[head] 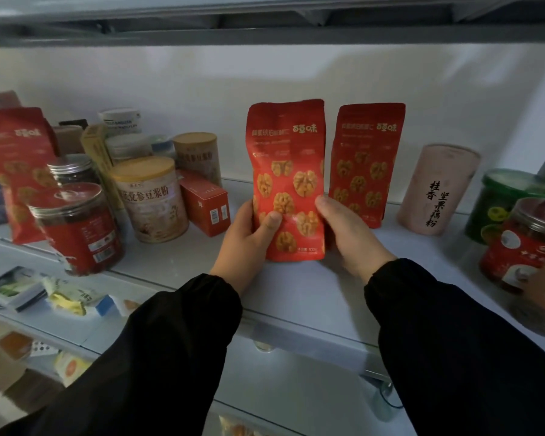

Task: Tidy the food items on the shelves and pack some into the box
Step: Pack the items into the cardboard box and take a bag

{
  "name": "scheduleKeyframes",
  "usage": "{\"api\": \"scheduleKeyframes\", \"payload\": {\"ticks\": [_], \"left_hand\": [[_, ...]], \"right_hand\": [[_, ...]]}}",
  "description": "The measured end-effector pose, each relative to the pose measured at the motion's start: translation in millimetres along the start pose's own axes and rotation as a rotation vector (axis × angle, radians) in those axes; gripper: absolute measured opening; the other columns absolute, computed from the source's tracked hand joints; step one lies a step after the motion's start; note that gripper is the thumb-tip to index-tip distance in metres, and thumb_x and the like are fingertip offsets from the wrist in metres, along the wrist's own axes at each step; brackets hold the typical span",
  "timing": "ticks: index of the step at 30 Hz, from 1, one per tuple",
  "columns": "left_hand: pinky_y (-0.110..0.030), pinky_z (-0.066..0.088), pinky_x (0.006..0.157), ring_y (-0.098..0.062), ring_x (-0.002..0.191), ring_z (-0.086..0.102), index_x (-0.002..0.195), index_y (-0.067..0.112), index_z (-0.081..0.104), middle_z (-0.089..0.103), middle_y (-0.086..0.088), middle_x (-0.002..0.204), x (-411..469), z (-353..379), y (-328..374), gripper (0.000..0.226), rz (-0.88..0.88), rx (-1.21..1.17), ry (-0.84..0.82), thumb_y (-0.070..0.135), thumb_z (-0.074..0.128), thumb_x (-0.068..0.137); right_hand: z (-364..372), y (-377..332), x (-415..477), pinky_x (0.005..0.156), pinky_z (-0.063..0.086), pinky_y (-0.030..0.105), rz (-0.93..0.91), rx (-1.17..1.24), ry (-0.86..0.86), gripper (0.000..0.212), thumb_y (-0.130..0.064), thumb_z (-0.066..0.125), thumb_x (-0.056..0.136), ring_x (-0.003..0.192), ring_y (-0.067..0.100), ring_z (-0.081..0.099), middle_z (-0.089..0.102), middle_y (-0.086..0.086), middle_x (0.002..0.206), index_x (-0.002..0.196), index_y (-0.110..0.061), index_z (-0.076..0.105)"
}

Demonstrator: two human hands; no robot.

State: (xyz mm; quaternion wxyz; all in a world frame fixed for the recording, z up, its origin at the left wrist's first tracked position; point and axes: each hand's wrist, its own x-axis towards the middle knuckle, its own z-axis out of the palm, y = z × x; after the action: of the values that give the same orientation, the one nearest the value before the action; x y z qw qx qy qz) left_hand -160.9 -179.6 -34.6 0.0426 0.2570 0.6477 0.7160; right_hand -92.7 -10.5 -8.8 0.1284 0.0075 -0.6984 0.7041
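Upright — red walnut pouch (pixel 285 180) — both hands.

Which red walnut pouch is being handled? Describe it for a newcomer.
On the white shelf, look centre, between orange box and pink tube. The front pouch, unlike the rear pouch beside it, is gripped low by the left hand and right hand.

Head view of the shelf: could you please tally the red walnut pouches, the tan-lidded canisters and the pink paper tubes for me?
Red walnut pouches: 3
Tan-lidded canisters: 2
Pink paper tubes: 1
Total: 6
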Motion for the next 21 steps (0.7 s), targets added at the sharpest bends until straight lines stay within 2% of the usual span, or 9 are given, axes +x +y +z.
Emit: {"api": "scheduleKeyframes", "payload": {"ticks": [1,3,6,9,11,13,15,19,21], "left_hand": [[-0.023,0.059,0.085,-0.003,0.103,0.071,0.127,0.025,0.060,0.075,0.014,0.111,0,-1,-1,0.031,0.026,0.018,0.032,0.038,0.062,0.099],[-0.017,0.053,0.080,0.005,0.096,0.067,0.118,0.035,0.059,0.072,0.020,0.101,2,-2,-1,0.015,0.097,0.065,0.110,0.027,0.055,0.107],[-0.020,0.052,0.070,0.005,0.081,0.065,0.110,0.036,0.055,0.068,0.014,0.093,2,-1,1,0.018,0.119,0.097,0.170,0.020,0.048,0.110],[-0.025,0.056,0.064,-0.005,0.078,0.070,0.108,0.024,0.059,0.074,0.011,0.085,0,1,6,0.021,0.059,-0.015,0.108,0.018,0.040,0.113],[-0.020,0.058,0.062,-0.003,0.079,0.074,0.109,0.018,0.061,0.078,0.013,0.085,-5,1,12,0.028,0.001,-0.084,0.043,0.020,0.033,0.114],[-0.016,0.057,0.069,-0.002,0.086,0.075,0.109,0.019,0.066,0.079,0.013,0.089,-8,0,11,0.039,-0.052,-0.064,-0.034,0.032,0.029,0.113],[-0.015,0.055,0.079,-0.003,0.095,0.075,0.109,0.025,0.071,0.080,0.013,0.096,-9,-1,12,0.048,-0.076,0.002,-0.098,0.048,0.029,0.108],[-0.031,0.056,0.096,-0.009,0.102,0.075,0.107,0.032,0.073,0.080,0.011,0.103,-7,-1,10,0.049,-0.160,0.073,-0.143,0.058,0.032,0.104],[-0.035,0.055,0.103,-0.010,0.108,0.073,0.119,0.032,0.070,0.079,0.009,0.111,-7,1,9,0.053,-0.175,0.010,-0.144,0.066,0.033,0.103]], "right_hand": [[-1,-1,2,0.095,0.057,0.037,0.014,0.062,0.031,0.037,-0.059,0.058,0.097,0.113,0.021,0.070,0.076,-0.002,0.115,0.115,-0.032,0.077],[-3,-2,6,0.082,0.055,0.037,0.007,0.137,0.069,0.031,-0.041,0.055,0.099,0.101,0.020,0.068,0.073,0.001,0.103,0.117,-0.028,0.076],[-3,0,5,0.063,0.057,0.030,-0.077,0.056,0.023,0.028,-0.006,0.057,0.104,0.085,0.012,0.072,0.071,-0.004,0.087,0.117,-0.027,0.071],[-7,6,7,0.080,0.057,0.029,-0.145,-0.011,0.017,0.039,-0.014,0.076,0.090,0.088,0.010,0.072,0.067,-0.004,0.085,0.126,-0.024,0.062],[-10,6,9,0.089,0.058,0.031,-0.106,-0.003,-0.008,0.065,-0.025,0.086,0.083,0.104,0.017,0.073,0.073,0.000,0.106,0.140,-0.025,0.054],[-11,5,9,0.089,0.060,0.033,-0.027,0.068,-0.063,0.085,-0.034,0.092,0.073,0.114,0.023,0.072,0.073,0.006,0.125,0.146,-0.022,0.050],[-11,5,6,0.085,0.061,0.033,0.021,0.148,-0.130,0.093,-0.040,0.100,0.060,0.109,0.025,0.074,0.075,0.008,0.122,0.138,-0.016,0.056],[-7,2,0,0.080,0.060,0.028,-0.043,0.110,-0.078,0.060,-0.014,0.088,0.071,0.099,0.016,0.076,0.080,-0.003,0.105,0.123,-0.021,0.059],[-5,0,0,0.079,0.060,0.026,-0.070,0.088,-0.035,0.057,-0.013,0.083,0.068,0.097,0.014,0.076,0.080,-0.006,0.101,0.119,-0.022,0.059]]}}
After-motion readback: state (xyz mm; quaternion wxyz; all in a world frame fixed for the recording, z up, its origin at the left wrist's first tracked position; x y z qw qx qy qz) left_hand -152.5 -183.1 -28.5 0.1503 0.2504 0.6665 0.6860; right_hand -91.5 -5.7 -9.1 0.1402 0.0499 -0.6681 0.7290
